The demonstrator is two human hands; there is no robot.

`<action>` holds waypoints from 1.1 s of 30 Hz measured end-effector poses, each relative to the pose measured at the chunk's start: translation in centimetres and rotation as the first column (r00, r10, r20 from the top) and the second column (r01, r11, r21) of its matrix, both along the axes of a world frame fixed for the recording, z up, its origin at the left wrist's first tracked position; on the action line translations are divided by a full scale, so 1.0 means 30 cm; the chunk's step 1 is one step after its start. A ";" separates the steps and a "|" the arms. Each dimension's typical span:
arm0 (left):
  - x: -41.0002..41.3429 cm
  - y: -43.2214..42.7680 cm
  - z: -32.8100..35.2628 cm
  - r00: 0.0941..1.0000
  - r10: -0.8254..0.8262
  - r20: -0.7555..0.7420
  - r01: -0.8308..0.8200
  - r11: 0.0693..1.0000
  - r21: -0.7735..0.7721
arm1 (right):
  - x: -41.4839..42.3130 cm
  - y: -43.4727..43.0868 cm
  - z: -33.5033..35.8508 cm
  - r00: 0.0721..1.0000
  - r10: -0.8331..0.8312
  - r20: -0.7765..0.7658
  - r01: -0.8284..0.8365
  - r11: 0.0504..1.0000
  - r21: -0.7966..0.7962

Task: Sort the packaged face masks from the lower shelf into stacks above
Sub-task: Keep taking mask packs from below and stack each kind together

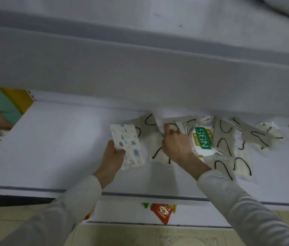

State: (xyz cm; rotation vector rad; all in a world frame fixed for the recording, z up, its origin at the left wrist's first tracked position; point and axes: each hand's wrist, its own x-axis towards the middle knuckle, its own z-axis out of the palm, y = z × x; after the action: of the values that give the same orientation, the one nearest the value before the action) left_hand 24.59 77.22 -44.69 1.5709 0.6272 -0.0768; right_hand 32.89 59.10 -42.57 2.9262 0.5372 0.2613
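Packaged face masks (225, 148) lie in a loose, overlapping heap toward the right of a white shelf (60, 139), most of them pale packets with black ear loops, as I watch through the head camera. The person's left hand (112, 157) grips a blue-patterned packet (129, 148) by its near edge, thumb on top and fingers curled beneath, holding it tilted just left of the heap. The right hand (177, 144) is buried in the heap's left side, its fingers curled onto the edge of a pale packet (158, 123) that stands up from the pile; blur softens the fingertips, but it looks to me like a pinch. A green-labelled N95 packet (203, 141) lies touching that hand's right side. The upper shelf (140, 68) runs across the view above, and no stacks show on it from here. A red snack packet (163, 213) sits on a level below. I judge this to be the picking stage, with sorting barely begun. The next move calls for freeing the pinched packet without dragging its slippery neighbours along, then lifting both hands clear of the overhanging shelf edge.
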 end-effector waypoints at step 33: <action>-0.569 0.243 0.918 0.597 -0.782 0.179 0.629 0.594 0.500 | -0.686 0.017 0.840 0.850 0.454 -0.266 -0.004 0.510 0.860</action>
State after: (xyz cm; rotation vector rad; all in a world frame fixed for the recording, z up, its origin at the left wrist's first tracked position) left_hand 7.53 84.50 -17.16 2.0854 -0.3940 -0.2643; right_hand 12.30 59.61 -17.36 3.8952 1.1944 -0.2872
